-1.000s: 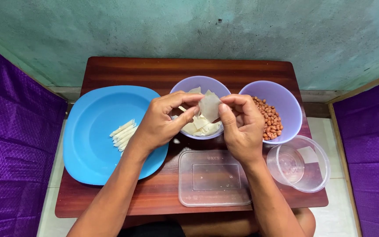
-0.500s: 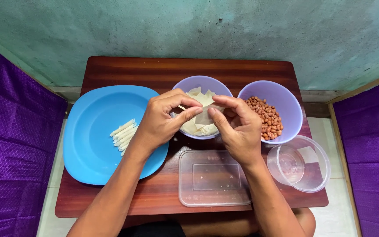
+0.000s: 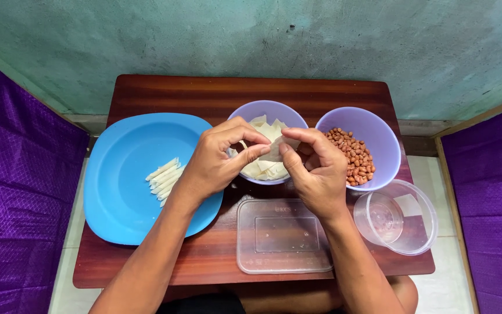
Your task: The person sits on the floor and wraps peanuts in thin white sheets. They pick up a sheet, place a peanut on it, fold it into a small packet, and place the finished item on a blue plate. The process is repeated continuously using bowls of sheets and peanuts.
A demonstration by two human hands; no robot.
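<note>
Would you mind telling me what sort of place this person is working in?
Probably a home food-prep spot rather than a commercial kitchen: a small low wooden table against a worn green painted wall, household plastic bowls holding peanuts and wrapper sheets, and a blue plate of rolled pieces.

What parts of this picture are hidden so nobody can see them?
All in the head view:
- The wrapper piece: mostly hidden by the fingers of the left hand and right hand.
- The middle purple bowl: its near rim is behind both hands.
- What, if anything, is inside the wrapper: covered.
- The person's forearms: cut off by the bottom edge.
- The rectangular clear container: contents too faint to tell.
</note>
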